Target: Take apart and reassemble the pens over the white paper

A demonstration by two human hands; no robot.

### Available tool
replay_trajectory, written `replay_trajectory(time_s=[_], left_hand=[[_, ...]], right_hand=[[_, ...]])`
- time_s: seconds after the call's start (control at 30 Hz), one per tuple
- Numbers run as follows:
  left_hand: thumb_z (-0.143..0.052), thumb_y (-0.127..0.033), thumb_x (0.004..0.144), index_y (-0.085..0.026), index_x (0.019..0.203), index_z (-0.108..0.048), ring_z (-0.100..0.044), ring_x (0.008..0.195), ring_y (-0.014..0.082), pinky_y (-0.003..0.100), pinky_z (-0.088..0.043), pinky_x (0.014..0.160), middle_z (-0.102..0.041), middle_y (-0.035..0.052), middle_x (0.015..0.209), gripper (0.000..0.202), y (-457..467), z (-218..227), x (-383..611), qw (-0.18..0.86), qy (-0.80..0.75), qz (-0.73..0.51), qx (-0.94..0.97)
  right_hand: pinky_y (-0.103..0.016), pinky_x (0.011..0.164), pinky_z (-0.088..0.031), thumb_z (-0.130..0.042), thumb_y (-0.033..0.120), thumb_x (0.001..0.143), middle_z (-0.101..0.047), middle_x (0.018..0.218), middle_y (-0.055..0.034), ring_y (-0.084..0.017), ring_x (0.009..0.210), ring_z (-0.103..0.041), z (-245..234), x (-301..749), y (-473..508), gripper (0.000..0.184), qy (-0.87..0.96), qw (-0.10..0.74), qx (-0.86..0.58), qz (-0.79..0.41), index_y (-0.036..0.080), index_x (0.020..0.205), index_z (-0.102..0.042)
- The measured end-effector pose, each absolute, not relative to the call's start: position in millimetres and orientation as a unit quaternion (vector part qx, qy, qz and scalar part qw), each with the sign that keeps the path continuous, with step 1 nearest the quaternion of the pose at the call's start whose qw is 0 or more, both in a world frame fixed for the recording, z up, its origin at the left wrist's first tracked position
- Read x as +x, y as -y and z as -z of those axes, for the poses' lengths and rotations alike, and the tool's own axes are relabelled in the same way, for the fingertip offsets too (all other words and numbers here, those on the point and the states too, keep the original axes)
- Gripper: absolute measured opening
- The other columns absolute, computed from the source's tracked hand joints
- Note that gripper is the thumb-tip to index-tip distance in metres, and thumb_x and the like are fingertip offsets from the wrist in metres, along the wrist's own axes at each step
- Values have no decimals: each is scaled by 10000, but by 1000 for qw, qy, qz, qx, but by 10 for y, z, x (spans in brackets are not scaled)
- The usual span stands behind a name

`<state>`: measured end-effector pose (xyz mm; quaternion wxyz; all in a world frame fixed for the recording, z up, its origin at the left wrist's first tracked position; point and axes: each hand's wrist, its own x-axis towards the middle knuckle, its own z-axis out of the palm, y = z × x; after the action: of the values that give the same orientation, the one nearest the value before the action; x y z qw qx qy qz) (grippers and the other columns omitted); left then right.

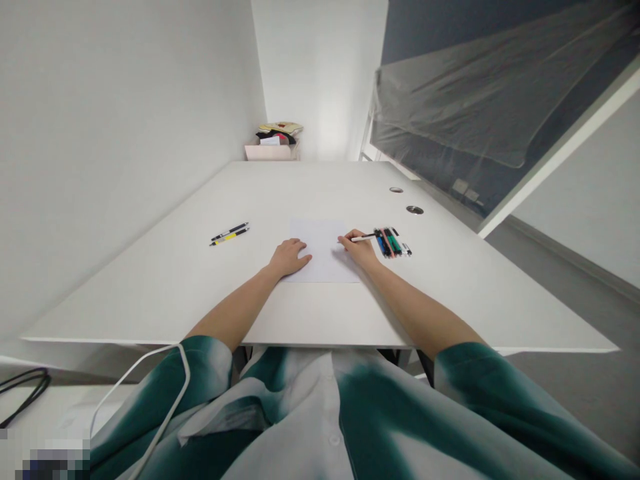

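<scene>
A sheet of white paper (320, 267) lies flat on the table in front of me. My left hand (291, 257) rests on its left edge, fingers spread and holding nothing. In my right hand (359, 250) a white pen (364, 237) with a dark end is gripped, its tip over the right part of the sheet. Any marks on the paper are too faint to make out. Just right of that hand several pens (392, 243) lie side by side, with blue, green, pink, black and clear parts. To the left lie a black pen (230, 231) and a yellow-and-black pen (229, 237).
The white table (320, 313) has two round cable holes, a nearer one (415, 210) and a farther one (396, 190). A box of items (271, 153) stands beyond the far edge. A white cable (186, 373) crosses my left sleeve. A wall runs along the left.
</scene>
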<state>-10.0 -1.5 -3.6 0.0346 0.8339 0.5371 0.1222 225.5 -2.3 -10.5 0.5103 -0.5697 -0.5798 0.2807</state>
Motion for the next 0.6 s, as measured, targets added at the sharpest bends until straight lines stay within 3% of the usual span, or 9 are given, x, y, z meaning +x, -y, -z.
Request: replay_trajectory(time_s=[0.17,0.4,0.6], left_hand=[[-549,-443,882,-190,1201,-635,-521,1262,290,434,-402,1083,-580,121,1352,416,12,40,-101,33,-528,-150,835],[-514,-361,919,-180,1208,-617,-576,1183,238,416,-418,1053,-656,98,1242,356,109,-37,11,46,-393,-268,878],[-481,-292,932,-193,1083,-674,-621,1086,226,421,-446,998,-702,84,1136,264,116,-23,91,54,-342,-283,895]], right_hand=[[-266,570,-366,-682,399,672,-527,527,45,-118,530,-461,29,2225,55,222,565,550,-496,-363,212,648,-567],[-269,615,-400,-703,404,698,-638,626,-4,-125,597,-541,-4,2096,158,229,586,483,-390,-522,187,771,-689],[-265,621,-415,-738,448,696,-672,672,-32,-134,619,-575,36,2063,170,295,562,453,-373,-582,178,808,-708]])
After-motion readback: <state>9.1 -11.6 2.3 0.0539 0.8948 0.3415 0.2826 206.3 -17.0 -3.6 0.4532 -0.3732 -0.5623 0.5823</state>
